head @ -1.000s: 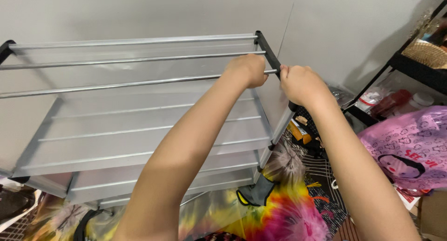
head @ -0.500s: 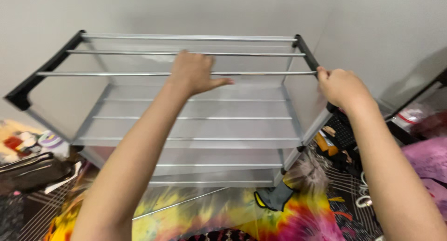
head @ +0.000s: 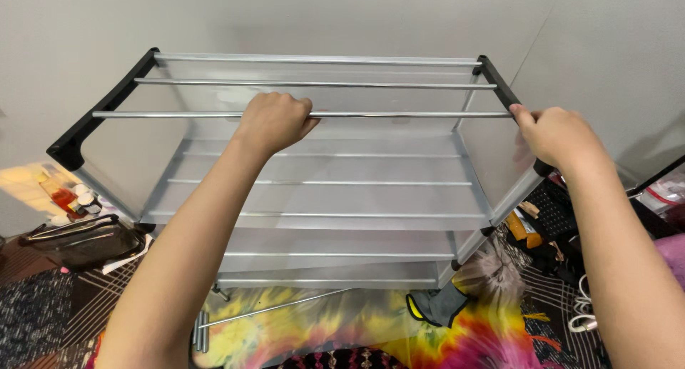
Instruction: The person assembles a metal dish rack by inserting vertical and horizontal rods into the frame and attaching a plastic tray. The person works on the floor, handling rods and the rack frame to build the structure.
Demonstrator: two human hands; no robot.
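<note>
A tiered shoe rack [head: 321, 198] of silver metal rods with black plastic side bars stands against a grey wall. My left hand [head: 273, 121] is curled around the nearest top rod [head: 399, 114], near its middle. My right hand [head: 556, 135] grips the black right side bar [head: 499, 84] at its front end. Grey fabric shelves hang on the lower tiers.
A loose metal rod [head: 278, 306] lies on the bright tie-dye cloth [head: 342, 326] below the rack. A black bag [head: 82, 242] and small bottles [head: 68, 196] sit at the left. Boxes and cables [head: 564, 248] crowd the floor at the right.
My left hand slid left along the front rod from the right corner to its middle and closed on it. My view shifted left, showing the whole rack.
</note>
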